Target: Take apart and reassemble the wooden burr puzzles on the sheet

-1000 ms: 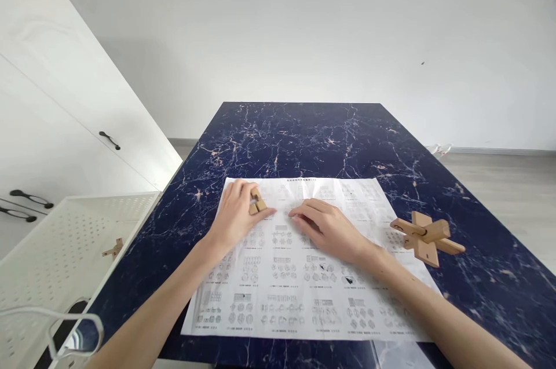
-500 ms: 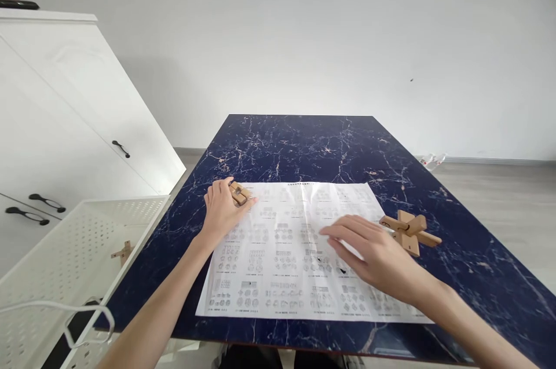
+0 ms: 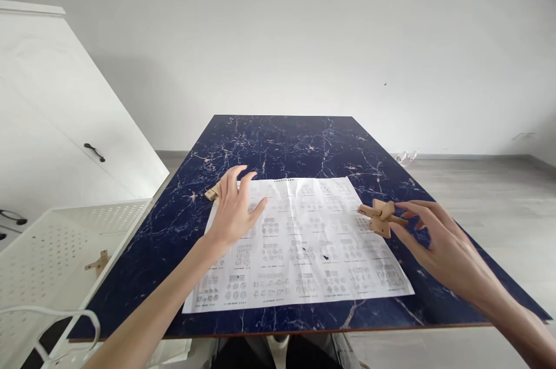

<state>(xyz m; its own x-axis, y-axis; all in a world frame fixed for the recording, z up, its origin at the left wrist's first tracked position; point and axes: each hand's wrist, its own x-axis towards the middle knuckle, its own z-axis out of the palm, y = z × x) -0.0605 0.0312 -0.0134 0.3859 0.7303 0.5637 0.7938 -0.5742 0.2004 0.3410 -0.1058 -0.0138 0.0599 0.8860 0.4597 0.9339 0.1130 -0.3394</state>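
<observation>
My left hand (image 3: 234,207) is open above the upper left of a creased printed sheet (image 3: 282,247) with rows of small diagrams. Just beyond its knuckles a small wooden puzzle piece (image 3: 212,193) lies at the sheet's corner, partly hidden by the hand. My right hand (image 3: 438,241) pinches a wooden interlocking puzzle (image 3: 380,224) from the right, thumb and forefinger at its near bars. That puzzle is made of crossed bars and sits at the sheet's right edge.
The sheet lies on a dark blue marbled table (image 3: 278,146). At left stand a white cabinet (image 3: 87,102) and a white perforated basket (image 3: 56,253) with another wooden puzzle (image 3: 99,263) and a white cable (image 3: 47,311). A wall rises behind the table.
My left hand has let go of the small wooden piece and opened. My right hand has moved right, from over the sheet to the crossed-bar puzzle. The view has shifted slightly.
</observation>
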